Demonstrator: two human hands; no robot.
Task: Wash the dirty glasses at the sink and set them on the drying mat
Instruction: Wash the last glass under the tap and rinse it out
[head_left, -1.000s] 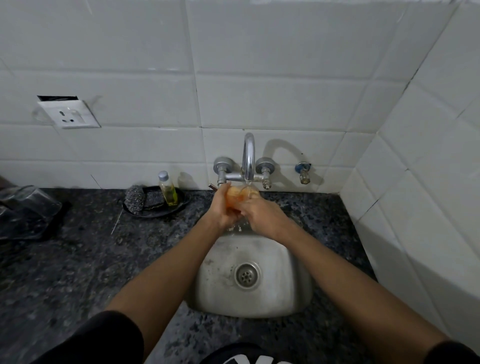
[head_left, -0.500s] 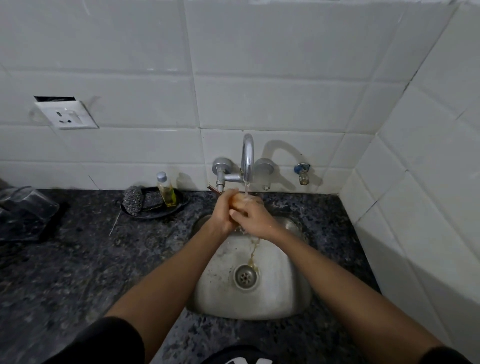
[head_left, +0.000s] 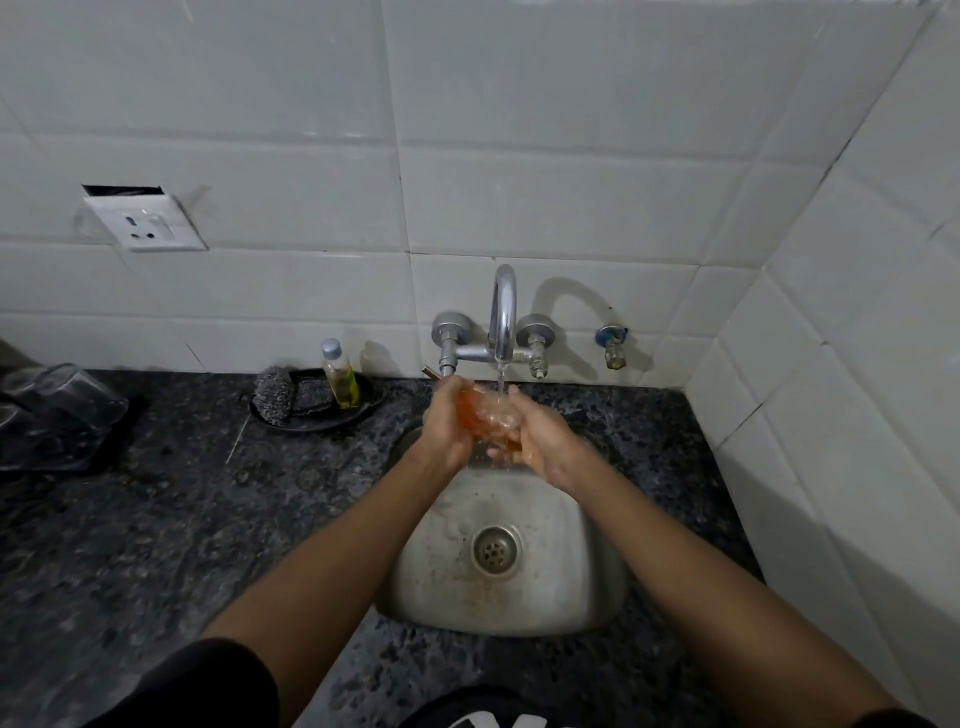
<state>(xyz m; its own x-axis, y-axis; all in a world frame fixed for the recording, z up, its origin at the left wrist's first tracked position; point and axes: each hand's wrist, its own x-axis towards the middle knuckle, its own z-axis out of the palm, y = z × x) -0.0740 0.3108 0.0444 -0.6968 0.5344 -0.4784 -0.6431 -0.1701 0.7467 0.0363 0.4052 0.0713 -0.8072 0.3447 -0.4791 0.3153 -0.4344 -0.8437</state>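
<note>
Since half a second ago our hands part slightly, left hand and right hand both gripping glass between them, tap stream hitting it from above.

Head camera looks steeply down, close over the sink

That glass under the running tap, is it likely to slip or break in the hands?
Probably slippery: the glass sits right under the stream from the tap, so its wall is wet. Both the left hand and right hand wrap it, which suggests it needs a firm hold. It looks thin and clear, so a drop into the steel sink could crack it.
</note>
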